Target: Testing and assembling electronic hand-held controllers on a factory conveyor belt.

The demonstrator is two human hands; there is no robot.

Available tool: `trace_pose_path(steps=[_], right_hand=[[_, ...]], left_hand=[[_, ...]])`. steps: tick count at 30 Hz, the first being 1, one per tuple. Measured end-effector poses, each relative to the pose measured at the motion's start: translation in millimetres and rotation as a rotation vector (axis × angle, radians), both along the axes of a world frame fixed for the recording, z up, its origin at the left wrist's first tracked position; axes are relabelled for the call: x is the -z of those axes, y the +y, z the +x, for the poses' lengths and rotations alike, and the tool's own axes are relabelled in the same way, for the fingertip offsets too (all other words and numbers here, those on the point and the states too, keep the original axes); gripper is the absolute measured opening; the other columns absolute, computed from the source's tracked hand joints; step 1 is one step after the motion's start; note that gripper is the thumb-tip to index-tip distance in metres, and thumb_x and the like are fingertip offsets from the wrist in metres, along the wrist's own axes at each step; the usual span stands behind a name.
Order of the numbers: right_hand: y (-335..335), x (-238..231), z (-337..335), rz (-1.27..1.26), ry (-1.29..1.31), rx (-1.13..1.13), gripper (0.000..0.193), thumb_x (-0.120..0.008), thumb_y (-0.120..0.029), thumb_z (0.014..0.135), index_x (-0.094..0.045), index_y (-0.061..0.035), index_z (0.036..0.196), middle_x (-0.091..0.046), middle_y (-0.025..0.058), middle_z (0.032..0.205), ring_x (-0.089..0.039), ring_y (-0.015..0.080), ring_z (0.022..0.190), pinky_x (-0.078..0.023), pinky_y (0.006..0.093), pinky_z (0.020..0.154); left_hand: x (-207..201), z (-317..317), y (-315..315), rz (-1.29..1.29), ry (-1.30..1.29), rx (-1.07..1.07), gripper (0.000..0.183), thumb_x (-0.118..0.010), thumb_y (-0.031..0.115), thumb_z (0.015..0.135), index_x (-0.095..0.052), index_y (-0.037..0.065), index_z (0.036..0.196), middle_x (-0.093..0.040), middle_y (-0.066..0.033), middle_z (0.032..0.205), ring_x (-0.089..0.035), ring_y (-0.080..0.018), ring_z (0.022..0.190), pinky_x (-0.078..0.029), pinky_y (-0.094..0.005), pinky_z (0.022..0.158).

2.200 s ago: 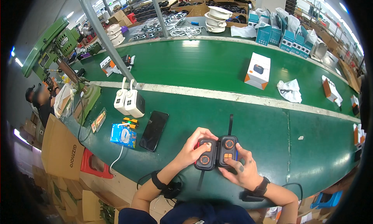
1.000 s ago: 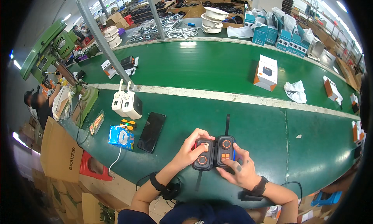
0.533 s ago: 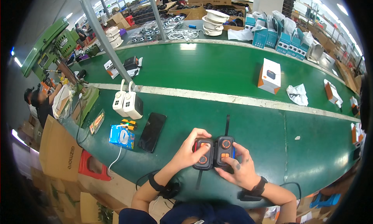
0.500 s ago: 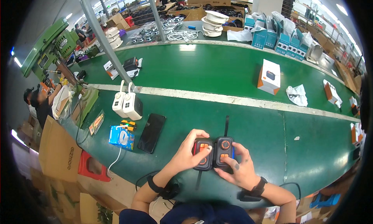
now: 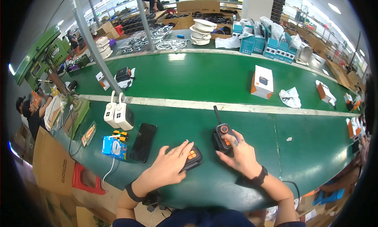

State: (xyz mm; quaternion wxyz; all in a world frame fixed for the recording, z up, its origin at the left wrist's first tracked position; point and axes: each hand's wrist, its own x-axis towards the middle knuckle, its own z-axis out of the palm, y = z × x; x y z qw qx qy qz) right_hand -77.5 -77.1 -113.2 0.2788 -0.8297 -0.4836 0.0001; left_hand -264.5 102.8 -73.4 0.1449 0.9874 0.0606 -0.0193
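Over a small black box-shaped device with orange buttons [image 5: 192, 157], my left hand [image 5: 167, 166] lies with its fingers along the top and its thumb at the near edge, partly hiding the device. A matching black device [image 5: 223, 133], with a round orange ring and a black strap or stem at its far end, is in my right hand [image 5: 241, 158]. My right index finger presses near its orange buttons while the thumb is by its near end. The two devices are apart on or just above the green tabletop [image 5: 204, 191].
Left of my hands lie a black phone [image 5: 143, 142], a blue box [image 5: 114, 147] and two white handled units [image 5: 119, 116]. A pale ledge [image 5: 189, 104] separates the table from a green belt [image 5: 177, 77], which carries a white-and-orange box [image 5: 262, 82]. A metal post [image 5: 92, 45] rises at left.
The devices were side by side and now stand apart. My left hand has moved left with one; the other's strap end is raised. The view has shifted slightly.
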Motion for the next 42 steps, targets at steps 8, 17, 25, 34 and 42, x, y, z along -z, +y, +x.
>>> trace_pose_path(steps=[8, 17, 25, 34, 42], right_hand=[[29, 0, 94, 0.199, 0.058, 0.157, 0.054, -0.07, -0.027, 0.07, -0.045, -0.0149, 0.116, -0.059, 0.0158, 0.105, -0.062, 0.0371, 0.091, -0.051, 0.0469, 0.074], [7, 5, 246, 0.301, 0.111, 0.144, 0.052, -0.07, -0.008, 0.06, -0.049, -0.0087, 0.108, -0.062, 0.017, 0.097, -0.062, 0.0331, 0.093, -0.048, 0.0373, 0.083], [-3, 33, 255, 0.164, -0.541, 0.433, 0.053, -0.067, -0.002, 0.07, -0.053, -0.011, 0.12, -0.048, 0.0272, 0.128, -0.046, 0.042, 0.121, -0.039, 0.048, 0.099], [25, 40, 125, -0.015, -0.181, -0.059, 0.04, -0.067, -0.019, 0.081, -0.052, -0.01, 0.118, -0.04, 0.0305, 0.133, -0.041, 0.0465, 0.122, -0.035, 0.0501, 0.103], [32, 62, 101, -0.17, -0.025, -0.158, 0.043, -0.058, -0.033, 0.09, -0.049, -0.0135, 0.127, -0.029, 0.0336, 0.142, -0.026, 0.0488, 0.134, -0.02, 0.0581, 0.11]], left_hand=[[17, -7, -20, 0.41, -0.234, -0.181, 0.073, -0.064, 0.002, 0.068, -0.048, 0.025, 0.135, -0.031, -0.0224, 0.145, -0.042, -0.0397, 0.117, -0.029, -0.0569, 0.095], [59, -13, -25, 0.038, -0.456, -0.338, 0.067, -0.078, 0.027, 0.071, -0.046, 0.02, 0.13, -0.024, -0.0267, 0.14, -0.043, -0.0433, 0.113, -0.042, -0.0476, 0.081], [50, 10, 12, -0.107, -0.543, -0.199, 0.046, -0.078, 0.031, 0.074, -0.051, 0.011, 0.105, -0.034, -0.0328, 0.131, -0.06, -0.0461, 0.097, -0.053, -0.049, 0.079], [44, 35, 39, -0.215, -0.337, -0.265, 0.046, -0.07, 0.015, 0.074, -0.043, 0.008, 0.11, -0.046, -0.0248, 0.119, -0.055, -0.0419, 0.107, -0.049, -0.0456, 0.087], [41, 54, 80, -0.044, -0.169, -0.384, 0.075, -0.071, 0.016, 0.075, -0.03, 0.02, 0.137, -0.05, -0.019, 0.113, -0.057, -0.0412, 0.1, -0.051, -0.0474, 0.081]])
